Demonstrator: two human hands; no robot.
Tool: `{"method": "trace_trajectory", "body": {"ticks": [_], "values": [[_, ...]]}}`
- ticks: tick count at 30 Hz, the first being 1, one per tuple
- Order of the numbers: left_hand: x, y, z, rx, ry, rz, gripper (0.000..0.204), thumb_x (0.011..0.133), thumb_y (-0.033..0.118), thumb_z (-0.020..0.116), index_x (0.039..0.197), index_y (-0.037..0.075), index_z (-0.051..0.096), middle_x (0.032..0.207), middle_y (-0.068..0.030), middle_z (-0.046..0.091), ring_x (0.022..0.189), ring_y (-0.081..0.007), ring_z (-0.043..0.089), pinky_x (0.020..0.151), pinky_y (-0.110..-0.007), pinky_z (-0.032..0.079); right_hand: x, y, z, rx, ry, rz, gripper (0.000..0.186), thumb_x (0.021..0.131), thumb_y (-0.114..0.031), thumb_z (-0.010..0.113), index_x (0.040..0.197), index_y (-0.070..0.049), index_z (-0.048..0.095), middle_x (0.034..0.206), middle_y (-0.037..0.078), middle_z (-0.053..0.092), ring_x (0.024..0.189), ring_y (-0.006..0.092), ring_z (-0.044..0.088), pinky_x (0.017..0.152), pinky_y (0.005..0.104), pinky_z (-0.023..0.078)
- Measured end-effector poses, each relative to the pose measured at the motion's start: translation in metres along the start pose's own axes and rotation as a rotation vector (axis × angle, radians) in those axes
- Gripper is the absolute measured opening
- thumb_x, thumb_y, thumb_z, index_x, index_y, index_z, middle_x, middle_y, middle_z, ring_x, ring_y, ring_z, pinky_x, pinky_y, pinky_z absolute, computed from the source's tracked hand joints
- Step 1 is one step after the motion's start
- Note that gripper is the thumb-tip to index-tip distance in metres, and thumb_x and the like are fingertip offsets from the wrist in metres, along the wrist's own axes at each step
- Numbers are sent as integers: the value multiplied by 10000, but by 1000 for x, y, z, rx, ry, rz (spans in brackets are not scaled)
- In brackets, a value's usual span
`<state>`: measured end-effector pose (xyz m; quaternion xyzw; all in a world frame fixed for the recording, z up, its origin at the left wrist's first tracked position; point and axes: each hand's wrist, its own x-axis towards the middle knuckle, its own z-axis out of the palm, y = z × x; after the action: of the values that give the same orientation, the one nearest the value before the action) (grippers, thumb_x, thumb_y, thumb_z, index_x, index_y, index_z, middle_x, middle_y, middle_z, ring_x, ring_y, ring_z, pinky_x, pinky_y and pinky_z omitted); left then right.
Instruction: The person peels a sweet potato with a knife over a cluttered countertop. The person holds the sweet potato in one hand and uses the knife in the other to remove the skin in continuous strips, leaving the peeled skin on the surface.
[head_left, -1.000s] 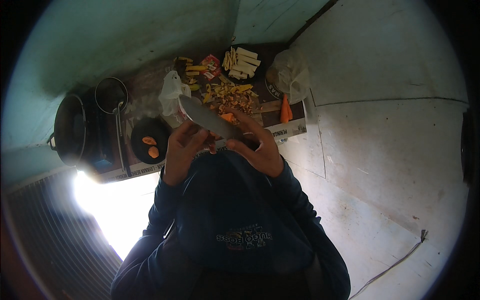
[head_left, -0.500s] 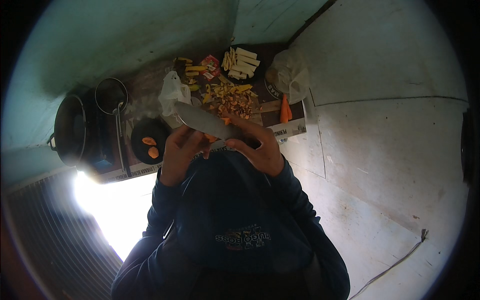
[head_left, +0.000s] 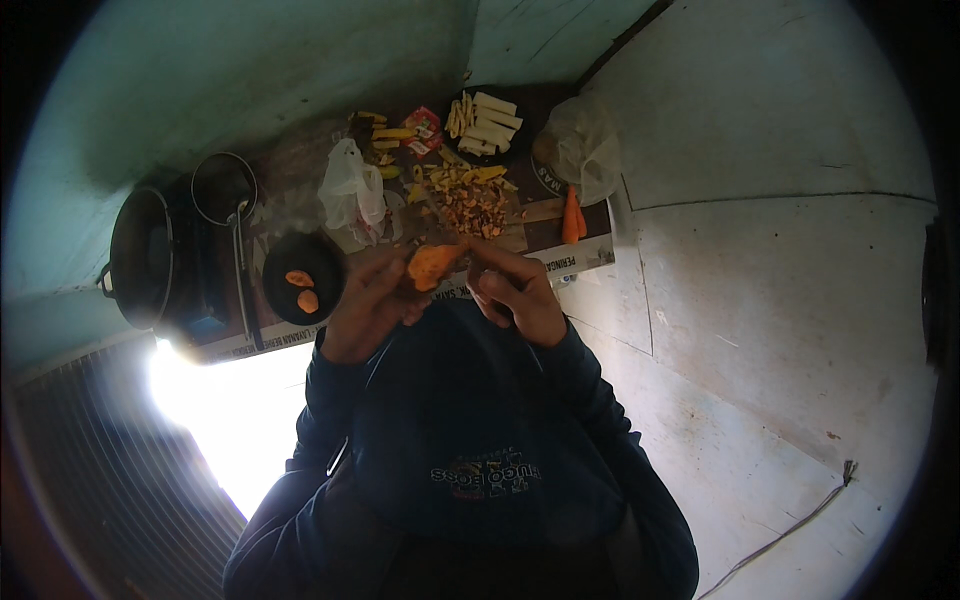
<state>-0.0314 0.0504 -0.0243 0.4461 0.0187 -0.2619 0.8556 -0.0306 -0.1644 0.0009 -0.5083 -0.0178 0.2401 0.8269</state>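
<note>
My left hand (head_left: 370,305) is closed around a peeled orange sweet potato (head_left: 436,264), held above the table's near edge. My right hand (head_left: 518,297) is curled at the piece's right end, its fingertips close against it. The knife seen in that hand a moment ago hardly shows now; its blade is probably turned edge-on or hidden by the fingers. Beyond the hands lies a heap of brown and yellowish peelings (head_left: 475,208). Two orange pieces (head_left: 307,300) rest on a black plate (head_left: 283,250) beside my left hand.
Pale cut sticks (head_left: 490,130) fill a dark plate at the back. Two carrots (head_left: 572,218) lie at right, by a clear plastic bag (head_left: 590,160). A white plastic bag (head_left: 350,185) stands behind my left hand. A pan (head_left: 140,260) and a strainer (head_left: 223,190) are at far left.
The broad knife blade, which lay across in front of the sweet potato, has turned out of sight. The orange piece now shows fully, and my right fingers have curled in.
</note>
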Motion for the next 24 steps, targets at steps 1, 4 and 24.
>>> {"method": "trace_trajectory", "body": {"ticks": [1,4,24], "values": [[-1,-3,2,-99,24,-38,421,969,319,465,1198,-34,490,966,-120,598,738,-127,564,597,-239,443,-1,0,0,34,-6,-1,451,904,-160,581,1319,-27,468,683,-17,481,491,42,391,413,190,295],[-2,-8,0,-205,28,-86,443,975,337,441,1224,-28,468,1032,-136,597,762,-121,554,609,-231,446,1,1,-1,106,32,-4,447,944,-222,519,1331,-13,442,687,-12,448,466,36,372,392,180,277],[8,-9,9,-181,115,-49,463,983,400,390,1273,41,425,1097,-147,586,767,-104,540,631,-202,449,10,6,-14,-512,286,-99,476,894,-186,614,1315,-45,444,888,50,566,601,63,510,479,195,389]]}}
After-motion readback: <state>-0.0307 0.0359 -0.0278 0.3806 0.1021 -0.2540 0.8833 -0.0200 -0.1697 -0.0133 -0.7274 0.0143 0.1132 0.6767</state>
